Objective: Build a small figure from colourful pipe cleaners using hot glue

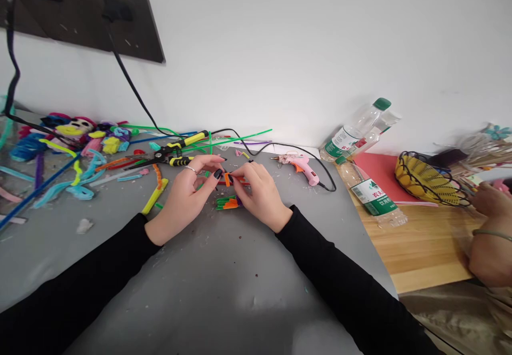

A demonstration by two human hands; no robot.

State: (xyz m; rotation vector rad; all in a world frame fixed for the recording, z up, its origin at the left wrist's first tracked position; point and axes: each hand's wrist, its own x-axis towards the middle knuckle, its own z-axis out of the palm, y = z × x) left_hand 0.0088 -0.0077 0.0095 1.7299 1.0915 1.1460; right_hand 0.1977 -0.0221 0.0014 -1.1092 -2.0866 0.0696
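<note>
Between my two hands is a short orange pipe cleaner piece [227, 179], pinched at the fingertips. My left hand [194, 187] has its thumb and index finger closed at the piece's left side. From the right, my right hand [258, 192] grips it with bent fingers. Just below them, a small bundle of green and orange pipe cleaner pieces [228, 203] lies on the grey table [224, 280], partly behind my right fingers. Behind my left hand lie yellow-and-black pliers [180, 150]. A yellow pipe cleaner strip [155, 197] is beside my left wrist.
A pink glue gun [299, 167] with a black cord lies behind my right hand. Left are loose pipe cleaners [44, 184] and fuzzy figures [72, 131]. At right are plastic bottles [374, 195], a yellow wire basket [424, 182] and another person's hand [492, 200].
</note>
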